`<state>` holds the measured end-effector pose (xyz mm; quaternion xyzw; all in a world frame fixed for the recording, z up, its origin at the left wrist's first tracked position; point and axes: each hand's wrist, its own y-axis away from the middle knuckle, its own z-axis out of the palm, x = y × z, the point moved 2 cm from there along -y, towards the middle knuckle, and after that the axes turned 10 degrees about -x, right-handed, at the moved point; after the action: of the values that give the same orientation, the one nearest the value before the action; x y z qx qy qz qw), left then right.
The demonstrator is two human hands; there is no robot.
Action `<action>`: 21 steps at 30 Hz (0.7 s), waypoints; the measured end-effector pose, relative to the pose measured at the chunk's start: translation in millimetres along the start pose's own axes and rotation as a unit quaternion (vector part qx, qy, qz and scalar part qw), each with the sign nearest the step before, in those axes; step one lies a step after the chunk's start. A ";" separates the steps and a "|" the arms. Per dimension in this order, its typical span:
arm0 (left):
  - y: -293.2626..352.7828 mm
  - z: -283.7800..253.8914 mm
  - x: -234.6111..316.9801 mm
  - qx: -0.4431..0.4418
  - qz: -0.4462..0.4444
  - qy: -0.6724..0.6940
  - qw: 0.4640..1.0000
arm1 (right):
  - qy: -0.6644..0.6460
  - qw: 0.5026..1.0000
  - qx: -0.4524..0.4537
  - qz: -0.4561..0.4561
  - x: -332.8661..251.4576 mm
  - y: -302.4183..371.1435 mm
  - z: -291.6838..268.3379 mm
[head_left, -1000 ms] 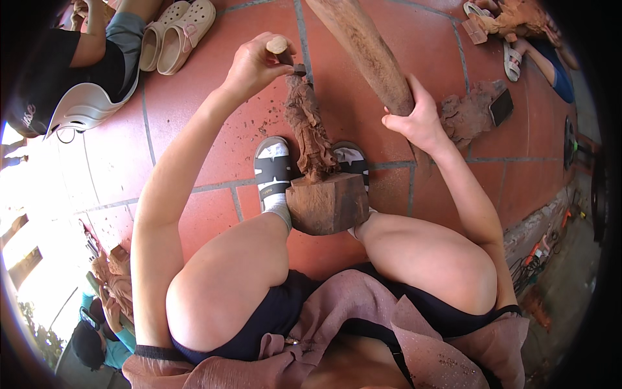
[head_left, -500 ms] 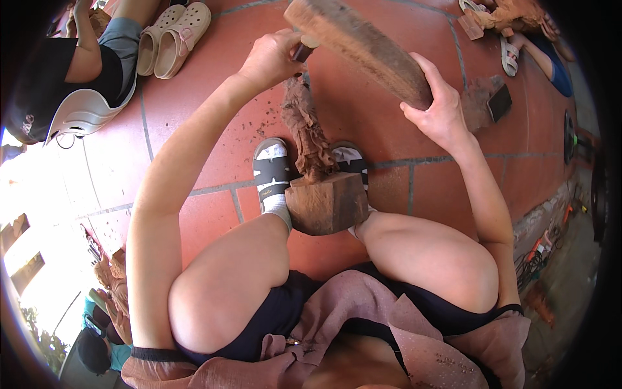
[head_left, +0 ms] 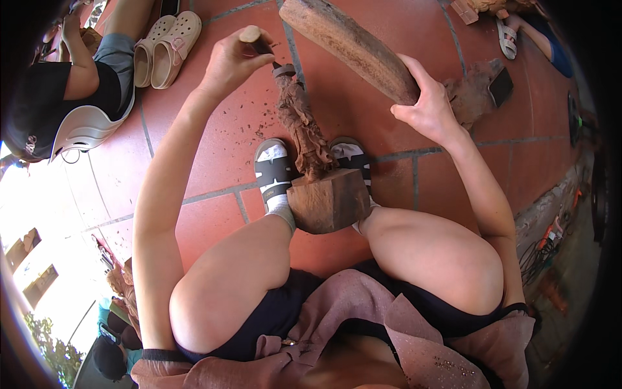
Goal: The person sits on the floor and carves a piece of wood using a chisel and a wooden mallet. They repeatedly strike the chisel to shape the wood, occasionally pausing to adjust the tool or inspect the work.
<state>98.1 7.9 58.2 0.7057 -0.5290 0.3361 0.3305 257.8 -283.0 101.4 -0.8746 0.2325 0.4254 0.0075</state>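
My left hand (head_left: 228, 63) is closed around the dark handle of a chisel (head_left: 262, 45) with a pale butt end. The chisel's tip is at the far end of a reddish-brown wood carving (head_left: 299, 123); whether it touches cannot be told. Thick and uncut, the carving's block end (head_left: 327, 202) sits between my shins, near my feet. In my right hand (head_left: 433, 107) is a long, heavy wooden mallet (head_left: 353, 50). It slants up and to the left, its far end raised near the chisel's butt and apart from it.
Wood chips (head_left: 259, 120) lie on the red tile floor (head_left: 214, 142). A dark flat slab (head_left: 500, 87) rests by a dusty patch at right. Beige clogs (head_left: 170, 48) and a person in a visor cap (head_left: 91, 120) are at left. Another person's sandalled foot (head_left: 507, 39) shows far right.
My left hand and the chisel have moved left and slightly nearer, showing more of the carving's top. The mallet has shifted slightly left; both hands keep their grip.
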 end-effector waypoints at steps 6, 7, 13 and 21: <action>-4.5 12.9 -4.7 -0.009 0.047 0.000 0.999 | -0.016 1.000 0.005 -0.020 -9.0 1.6 1.8; -6.1 13.3 -6.0 -0.012 0.047 0.001 0.999 | -0.021 1.000 0.006 -0.019 -9.4 1.7 1.8; -5.0 16.9 2.1 -0.022 0.042 -0.051 0.998 | -0.016 0.999 0.025 -0.036 -12.3 -0.3 0.5; -2.1 7.2 10.0 0.046 0.078 -0.002 0.996 | -0.004 0.998 0.047 -0.033 -17.2 1.1 -1.7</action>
<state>103.2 -2.8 62.1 0.6775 -0.5672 0.3829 0.2694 249.5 -277.4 115.6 -0.8787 0.2234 0.4172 0.0633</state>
